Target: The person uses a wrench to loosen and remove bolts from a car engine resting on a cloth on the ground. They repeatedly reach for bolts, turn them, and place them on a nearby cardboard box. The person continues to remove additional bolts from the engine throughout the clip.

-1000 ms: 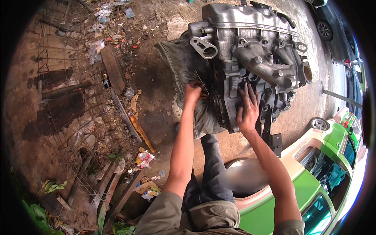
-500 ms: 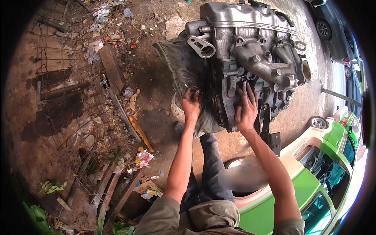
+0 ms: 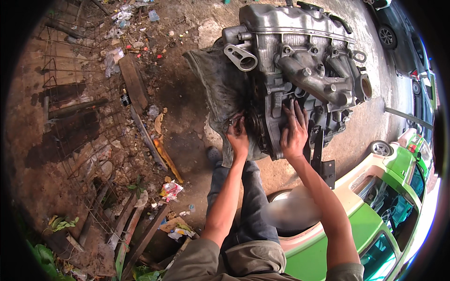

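Note:
A grey metal car engine (image 3: 276, 42) stands in front of me, with a manifold (image 3: 300, 77) bolted along its side and a bracket with a round hole (image 3: 241, 58) jutting from its upper left. My right hand (image 3: 295, 131) lies on the lower engine side below the manifold, its fingers stretched out and pointing away from me. At the engine's left end, beside a dark round part (image 3: 255, 124), is my left hand (image 3: 238, 136). Its fingers are curled together; whatever they hold is too small or hidden to make out. Under and beside the engine spreads a dirty dark cloth (image 3: 206, 75).
A dark metal bracket (image 3: 328, 173) sticks out at the engine's lower right. A green and pink vehicle (image 3: 323, 250) stands close on my right, a dark car (image 3: 403, 54) farther off. Left are a wooden plank (image 3: 133, 82), wire mesh (image 3: 61, 75) and scattered litter.
My left hand has moved right and slightly nearer to me, from over the cloth to the engine's left end. The right hand stays on the engine. My other leg shows more at left.

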A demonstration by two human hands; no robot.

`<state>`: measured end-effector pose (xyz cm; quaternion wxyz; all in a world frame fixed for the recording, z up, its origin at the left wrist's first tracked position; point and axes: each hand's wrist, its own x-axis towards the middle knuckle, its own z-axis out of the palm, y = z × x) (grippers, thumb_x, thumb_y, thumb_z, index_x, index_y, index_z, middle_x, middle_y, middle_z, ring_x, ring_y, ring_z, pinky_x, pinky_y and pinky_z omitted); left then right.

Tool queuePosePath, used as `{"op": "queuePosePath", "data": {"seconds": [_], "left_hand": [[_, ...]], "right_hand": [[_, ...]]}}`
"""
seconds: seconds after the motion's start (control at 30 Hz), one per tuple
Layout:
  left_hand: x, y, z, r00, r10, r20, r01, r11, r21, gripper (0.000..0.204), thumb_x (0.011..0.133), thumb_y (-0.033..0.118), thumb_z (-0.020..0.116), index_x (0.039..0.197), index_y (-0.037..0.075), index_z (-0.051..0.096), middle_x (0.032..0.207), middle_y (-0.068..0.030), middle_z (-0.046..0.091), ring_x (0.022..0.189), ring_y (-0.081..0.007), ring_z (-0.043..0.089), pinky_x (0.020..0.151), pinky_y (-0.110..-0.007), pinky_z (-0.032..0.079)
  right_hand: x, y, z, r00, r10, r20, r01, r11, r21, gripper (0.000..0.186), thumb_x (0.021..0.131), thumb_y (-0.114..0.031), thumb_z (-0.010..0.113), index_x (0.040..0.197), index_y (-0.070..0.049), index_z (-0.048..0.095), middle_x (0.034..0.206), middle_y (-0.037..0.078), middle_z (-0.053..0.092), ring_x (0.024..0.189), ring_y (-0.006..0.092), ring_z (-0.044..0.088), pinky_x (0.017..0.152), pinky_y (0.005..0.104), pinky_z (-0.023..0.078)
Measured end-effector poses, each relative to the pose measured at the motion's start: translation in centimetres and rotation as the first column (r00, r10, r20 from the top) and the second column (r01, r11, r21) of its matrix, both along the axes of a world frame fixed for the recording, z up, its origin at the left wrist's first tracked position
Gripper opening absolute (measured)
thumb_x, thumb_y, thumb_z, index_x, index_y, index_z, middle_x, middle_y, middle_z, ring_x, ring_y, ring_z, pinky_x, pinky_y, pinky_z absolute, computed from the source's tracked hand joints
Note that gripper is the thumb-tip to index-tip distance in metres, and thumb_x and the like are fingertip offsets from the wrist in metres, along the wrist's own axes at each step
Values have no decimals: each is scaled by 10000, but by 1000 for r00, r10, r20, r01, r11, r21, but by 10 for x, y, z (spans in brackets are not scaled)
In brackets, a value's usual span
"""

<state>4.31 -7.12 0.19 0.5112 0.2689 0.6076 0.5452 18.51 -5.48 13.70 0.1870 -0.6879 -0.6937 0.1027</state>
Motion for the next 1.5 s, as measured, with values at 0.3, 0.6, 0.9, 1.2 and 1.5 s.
{"op": "queuePosePath", "data": {"seconds": [0.3,0.6,0.9,1.2,1.5], "left_hand": [[0,-9,21,963,-183,-198,196,979,50,240,957,-92,519,1166,-25,614,1304,-185,655,1199,-221,633,970,-316,485],[-24,37,3,752,-274,-600,358,934,21,281,849,-38,617,1120,5,679,1007,-250,696,881,-404,692,716,-443,517],[-45,103,-31,834,-537,-126,473,813,-339,179,885,124,718,937,-42,676,708,-105,674,612,-164,598,585,-350,452],[-48,51,1,933,-286,-219,283,958,-43,134,997,40,584,1095,-37,633,937,-122,721,888,-147,692,753,-304,542],[-9,17,7,986,-11,-166,11,1000,0,155,997,37,578,1102,-38,664,985,-150,734,885,-159,671,810,-289,498]], "right_hand": [[1,0,0,1000,6,4,-6,1000,2,673,705,-12,487,1374,-21,556,1484,194,493,1435,359,390,1207,538,229],[0,0,0,1000,4,5,-4,1000,-12,657,718,-21,484,1371,-27,558,1489,186,491,1440,354,386,1208,538,227],[0,-2,-2,1000,9,-6,-9,1000,2,656,709,-13,485,1360,-26,562,1497,187,483,1441,356,385,1204,538,231],[1,-1,-1,1000,7,0,-7,1000,-4,658,703,-3,485,1357,-17,559,1482,179,499,1442,353,383,1207,540,228],[0,-1,0,1000,10,11,-10,1000,-14,647,708,-8,480,1349,-17,564,1502,173,481,1444,347,382,1209,537,225]]}}
